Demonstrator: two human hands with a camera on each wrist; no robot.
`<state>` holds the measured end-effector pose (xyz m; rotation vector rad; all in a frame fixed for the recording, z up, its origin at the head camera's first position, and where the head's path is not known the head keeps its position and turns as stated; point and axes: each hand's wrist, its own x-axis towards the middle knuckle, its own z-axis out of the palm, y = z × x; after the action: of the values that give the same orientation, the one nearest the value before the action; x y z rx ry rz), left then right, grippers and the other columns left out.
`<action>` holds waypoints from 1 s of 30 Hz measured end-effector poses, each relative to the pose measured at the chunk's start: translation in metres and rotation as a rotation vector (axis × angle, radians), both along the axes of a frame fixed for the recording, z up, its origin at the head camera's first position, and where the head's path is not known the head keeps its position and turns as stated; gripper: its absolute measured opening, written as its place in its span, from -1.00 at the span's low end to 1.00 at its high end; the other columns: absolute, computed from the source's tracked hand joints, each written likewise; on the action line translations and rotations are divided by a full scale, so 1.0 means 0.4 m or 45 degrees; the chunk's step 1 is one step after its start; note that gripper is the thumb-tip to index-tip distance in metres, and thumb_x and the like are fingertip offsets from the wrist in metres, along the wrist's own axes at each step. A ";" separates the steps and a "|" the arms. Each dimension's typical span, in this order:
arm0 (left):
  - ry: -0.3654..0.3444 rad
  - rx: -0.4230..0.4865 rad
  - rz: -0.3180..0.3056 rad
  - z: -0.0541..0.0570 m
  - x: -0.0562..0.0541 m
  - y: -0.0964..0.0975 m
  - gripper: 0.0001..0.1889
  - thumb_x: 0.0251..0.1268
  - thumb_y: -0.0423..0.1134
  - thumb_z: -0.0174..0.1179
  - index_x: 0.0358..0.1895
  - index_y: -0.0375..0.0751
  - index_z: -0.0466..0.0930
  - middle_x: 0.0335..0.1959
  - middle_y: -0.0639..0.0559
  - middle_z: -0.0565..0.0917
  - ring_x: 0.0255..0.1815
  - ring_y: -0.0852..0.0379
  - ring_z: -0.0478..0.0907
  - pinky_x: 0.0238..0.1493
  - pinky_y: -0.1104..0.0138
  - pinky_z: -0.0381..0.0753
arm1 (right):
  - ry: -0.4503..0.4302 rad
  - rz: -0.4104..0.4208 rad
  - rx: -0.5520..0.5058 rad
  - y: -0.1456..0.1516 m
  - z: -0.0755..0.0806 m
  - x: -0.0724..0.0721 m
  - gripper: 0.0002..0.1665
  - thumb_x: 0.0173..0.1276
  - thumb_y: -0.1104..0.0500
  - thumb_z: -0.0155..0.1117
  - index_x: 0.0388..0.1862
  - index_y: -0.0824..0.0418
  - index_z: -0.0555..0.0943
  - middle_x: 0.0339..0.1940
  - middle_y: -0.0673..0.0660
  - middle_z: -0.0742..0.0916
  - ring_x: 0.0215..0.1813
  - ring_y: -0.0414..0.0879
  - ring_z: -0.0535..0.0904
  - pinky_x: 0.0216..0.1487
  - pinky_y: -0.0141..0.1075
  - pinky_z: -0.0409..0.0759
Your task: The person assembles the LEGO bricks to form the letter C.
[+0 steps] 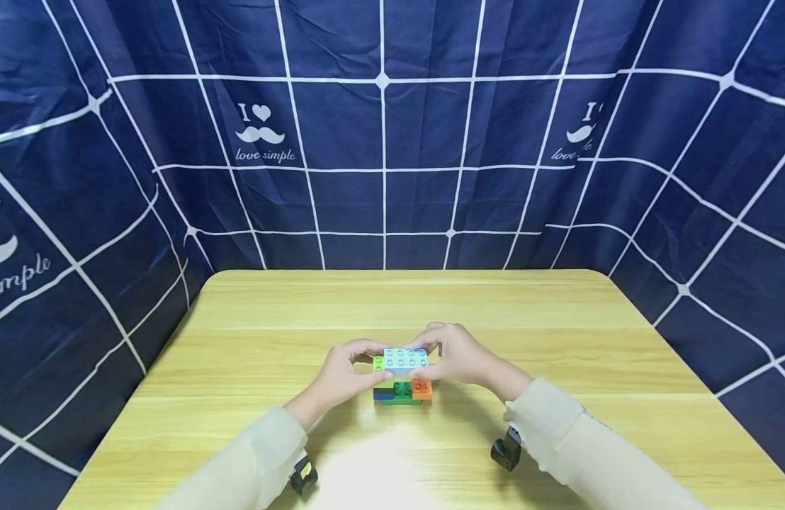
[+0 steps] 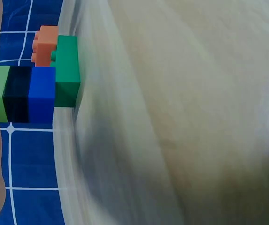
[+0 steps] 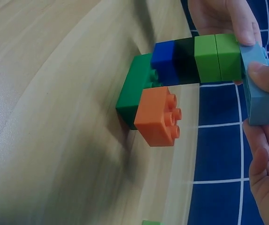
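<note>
A stack of toy building bricks stands on the table. Its base is a dark green brick (image 3: pixel 133 91), with an orange brick (image 3: pixel 153 117) on one end. From the other end rises a column of a blue brick (image 2: pixel 42 93), a black brick (image 2: pixel 17 93) and two lime green bricks (image 3: pixel 207 58). My right hand (image 1: pixel 459 358) pinches a light blue brick (image 1: pixel 405 360) between thumb and fingers; one end lies over the column's top and the other juts out to the right. My left hand (image 1: pixel 338 375) holds the upper column from the left, thumb at the light blue brick's edge.
The wooden table (image 1: pixel 271 319) has a rounded far edge, with a dark blue gridded curtain (image 1: pixel 341 127) behind it and at both sides. A small green piece (image 3: pixel 151 222) shows at the bottom border of the right wrist view. Each wrist bears a black camera mount (image 1: pixel 507 448).
</note>
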<state>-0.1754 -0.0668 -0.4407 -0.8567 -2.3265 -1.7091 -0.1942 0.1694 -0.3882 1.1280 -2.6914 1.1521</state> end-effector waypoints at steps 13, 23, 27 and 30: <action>-0.052 -0.035 0.071 0.001 0.004 0.008 -0.62 0.01 -0.31 0.43 -0.03 -0.23 0.68 -0.10 0.08 0.66 -0.10 0.13 0.55 0.05 0.15 0.51 | 0.035 0.018 0.023 0.009 -0.004 0.003 -0.55 0.03 0.03 0.54 -0.07 0.10 0.70 -0.30 -0.17 0.65 -0.23 -0.20 0.52 -0.19 -0.09 0.58; -0.043 -0.039 0.090 0.000 0.009 0.010 -0.61 0.02 -0.31 0.43 -0.01 -0.28 0.66 -0.09 0.05 0.66 -0.12 0.12 0.55 0.02 0.22 0.55 | -0.058 -0.123 -0.183 0.087 -0.035 -0.045 -0.50 0.20 0.08 0.42 0.10 0.24 0.60 -0.04 0.09 0.69 -0.04 -0.05 0.60 0.00 -0.05 0.56; -0.053 -0.034 0.097 -0.001 0.010 0.011 -0.61 0.01 -0.33 0.43 -0.02 -0.29 0.66 -0.09 0.05 0.66 -0.12 0.12 0.55 0.02 0.22 0.56 | -0.062 -0.282 -0.195 0.129 -0.060 -0.073 -0.47 0.20 0.05 0.42 0.11 0.23 0.59 -0.01 0.16 0.68 0.02 0.01 0.57 0.06 0.01 0.51; -0.062 -0.032 0.098 -0.001 0.010 0.011 -0.61 0.02 -0.33 0.43 -0.01 -0.29 0.66 -0.09 0.04 0.66 -0.12 0.11 0.55 0.02 0.18 0.56 | -0.072 -0.369 -0.168 0.159 -0.087 -0.091 -0.42 0.17 0.02 0.44 0.15 0.20 0.57 0.06 0.16 0.65 0.07 0.05 0.53 0.10 0.05 0.46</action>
<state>-0.1712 -0.0624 -0.4410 -0.7268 -2.3841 -1.6921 -0.2306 0.2330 -0.4230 0.6701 -2.6554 1.3021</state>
